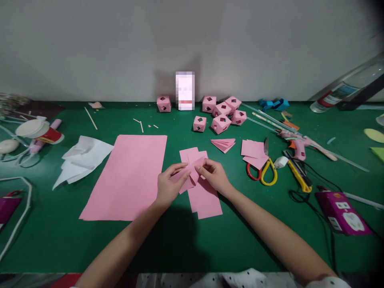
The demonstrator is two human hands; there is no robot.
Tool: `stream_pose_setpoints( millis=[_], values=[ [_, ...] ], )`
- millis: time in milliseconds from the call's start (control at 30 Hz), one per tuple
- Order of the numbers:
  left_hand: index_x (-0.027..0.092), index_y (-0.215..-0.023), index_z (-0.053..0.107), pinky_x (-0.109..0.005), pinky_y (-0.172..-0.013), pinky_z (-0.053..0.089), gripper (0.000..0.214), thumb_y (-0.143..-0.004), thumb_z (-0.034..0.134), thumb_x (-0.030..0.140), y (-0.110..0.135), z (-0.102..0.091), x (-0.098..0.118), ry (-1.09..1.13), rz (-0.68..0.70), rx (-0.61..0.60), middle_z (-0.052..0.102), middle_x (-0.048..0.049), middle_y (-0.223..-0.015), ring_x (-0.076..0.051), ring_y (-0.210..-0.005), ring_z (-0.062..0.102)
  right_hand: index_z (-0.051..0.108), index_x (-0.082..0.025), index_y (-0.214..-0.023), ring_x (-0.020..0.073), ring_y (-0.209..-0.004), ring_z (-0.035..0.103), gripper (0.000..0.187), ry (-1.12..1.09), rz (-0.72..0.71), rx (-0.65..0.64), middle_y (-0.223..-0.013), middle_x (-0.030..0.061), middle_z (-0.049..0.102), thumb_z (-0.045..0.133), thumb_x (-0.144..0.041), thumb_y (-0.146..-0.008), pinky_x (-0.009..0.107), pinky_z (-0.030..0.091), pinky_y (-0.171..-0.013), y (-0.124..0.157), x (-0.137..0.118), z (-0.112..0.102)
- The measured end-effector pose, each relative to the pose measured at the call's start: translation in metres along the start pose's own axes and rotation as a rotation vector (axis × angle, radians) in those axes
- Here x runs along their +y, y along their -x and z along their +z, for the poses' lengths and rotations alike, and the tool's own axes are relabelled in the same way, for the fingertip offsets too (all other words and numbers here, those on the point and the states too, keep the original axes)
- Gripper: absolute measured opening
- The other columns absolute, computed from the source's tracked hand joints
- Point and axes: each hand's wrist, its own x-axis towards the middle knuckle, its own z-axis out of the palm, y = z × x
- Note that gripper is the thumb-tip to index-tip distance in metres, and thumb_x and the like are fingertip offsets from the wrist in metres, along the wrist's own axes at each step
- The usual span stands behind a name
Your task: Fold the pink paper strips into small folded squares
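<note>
Between my two hands is a small piece of pink paper (194,168), partly folded and raised just above other paper. My left hand (172,183) pinches its left side between thumb and fingers. On the right side, my right hand (214,174) pinches the same paper. Beneath it lie several pink paper strips (207,202), overlapping on the green table. Just beyond my right hand sits a small stack of folded pink triangles (223,145). A pile of pink paper squares (254,151) lies farther right. My fingers hide part of the held paper's edges.
Large pink sheets (129,176) lie left, beside crumpled white paper (85,158). Folded pink paper cubes (221,124) and a lit phone (185,90) stand near the wall. Scissors (269,172), a yellow cutter (300,176), a glue gun (297,144) and a corded purple box (343,212) occupy the right.
</note>
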Motion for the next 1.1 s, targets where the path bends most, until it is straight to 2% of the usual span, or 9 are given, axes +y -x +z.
stream_pose_setpoints(
  millis=[267, 633, 1100],
  values=[
    [0.019, -0.097, 0.071, -0.033, -0.085, 0.057, 0.024, -0.078, 0.069, 0.034, -0.0002, -0.0010, -0.0019, -0.039, 0.015, 0.007, 0.074, -0.0054, -0.096, -0.020, -0.090, 0.070, 0.052, -0.019, -0.065, 0.0113, -0.054, 0.042, 0.034, -0.001, 0.007, 0.008, -0.057, -0.0034, 0.048, 0.064, -0.047, -0.081, 0.025, 0.032, -0.053, -0.0001, 0.0006, 0.0004],
    [0.018, -0.098, 0.069, -0.031, -0.084, 0.058, 0.025, -0.077, 0.070, 0.032, 0.0006, 0.0013, -0.0019, 0.016, -0.015, 0.015, 0.073, -0.0061, -0.100, -0.019, -0.092, 0.070, 0.050, -0.019, -0.063, 0.0113, -0.054, 0.042, 0.034, 0.004, 0.010, 0.009, -0.057, -0.0035, 0.048, 0.064, -0.045, -0.081, 0.026, 0.032, -0.053, 0.0004, -0.0009, 0.0007],
    [0.018, -0.095, 0.070, -0.029, -0.083, 0.056, 0.023, -0.076, 0.071, 0.031, 0.0014, 0.0008, -0.0007, 0.002, -0.021, 0.018, 0.073, -0.0044, -0.094, -0.017, -0.087, 0.069, 0.048, -0.019, -0.063, 0.0109, -0.055, 0.042, 0.034, -0.008, 0.001, 0.005, -0.058, -0.0037, 0.048, 0.064, -0.043, -0.081, 0.025, 0.032, -0.054, 0.0007, -0.0030, 0.0014]
  ],
)
